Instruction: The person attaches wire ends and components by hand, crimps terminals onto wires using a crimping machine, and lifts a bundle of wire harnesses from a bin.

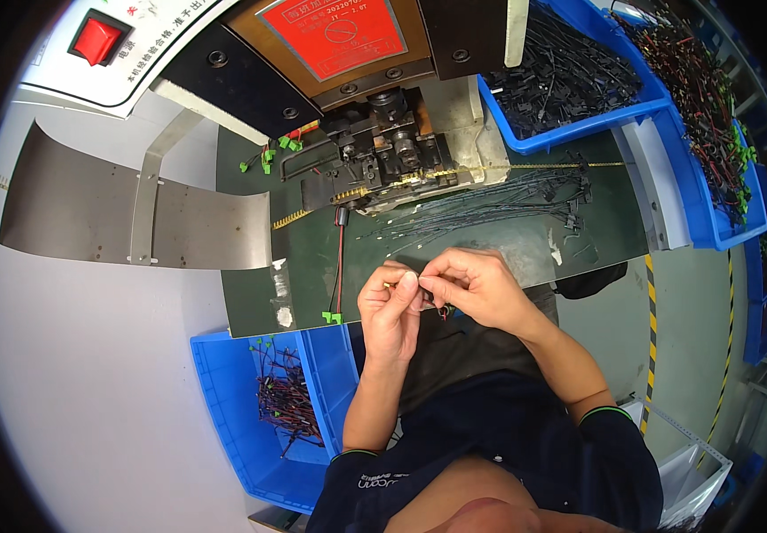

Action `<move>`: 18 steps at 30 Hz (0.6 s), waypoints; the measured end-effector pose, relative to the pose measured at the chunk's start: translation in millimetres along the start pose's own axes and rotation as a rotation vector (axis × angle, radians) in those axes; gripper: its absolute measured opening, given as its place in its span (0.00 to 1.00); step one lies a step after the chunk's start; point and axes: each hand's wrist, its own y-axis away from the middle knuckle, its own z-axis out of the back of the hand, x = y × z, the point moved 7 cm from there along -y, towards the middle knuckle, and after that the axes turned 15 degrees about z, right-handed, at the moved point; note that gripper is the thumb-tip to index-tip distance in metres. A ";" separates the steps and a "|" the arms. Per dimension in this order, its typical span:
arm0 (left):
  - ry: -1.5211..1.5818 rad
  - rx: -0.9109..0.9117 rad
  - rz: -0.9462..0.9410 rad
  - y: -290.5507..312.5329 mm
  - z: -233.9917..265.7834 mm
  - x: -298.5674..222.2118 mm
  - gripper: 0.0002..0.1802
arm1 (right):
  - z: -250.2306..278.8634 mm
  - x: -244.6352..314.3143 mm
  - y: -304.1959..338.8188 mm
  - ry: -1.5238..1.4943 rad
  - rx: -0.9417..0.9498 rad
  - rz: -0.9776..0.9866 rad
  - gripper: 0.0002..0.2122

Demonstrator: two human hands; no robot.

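Note:
My left hand (389, 311) and my right hand (481, 286) meet at the near edge of the green bench top (312, 258). Both are closed, thumbs against fingers, their tips nearly touching. Some thin red and dark wire (444, 312) shows below the fingers; whatever its end joins is hidden in my grip. Beyond the hands, a bundle of black wires (490, 209) lies across the bench, with dark connectors at the right. To the left lies a red and black wire lead (341, 266) with green connectors at its near end.
A crimping press (392, 147) stands at the back, a strip of brass terminals (290, 218) running through it. A curved metal guide (90, 209) juts out left. Blue bins hold wires: one bin (223, 391) at lower left, another bin (579, 124) at upper right, a third (712, 235) beyond.

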 end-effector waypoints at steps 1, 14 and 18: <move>0.014 -0.006 0.009 -0.3 0.4 0.7 0.02 | -0.8 -3.2 1.5 -0.044 -0.020 -0.056 0.05; -0.053 -0.070 -0.031 0.0 -12.5 -6.8 0.03 | 6.0 -3.7 0.8 -0.124 -0.086 -0.129 0.06; 0.011 -0.042 -0.028 0.5 -16.0 -6.9 0.03 | 4.1 -0.1 0.1 -0.126 -0.081 -0.091 0.06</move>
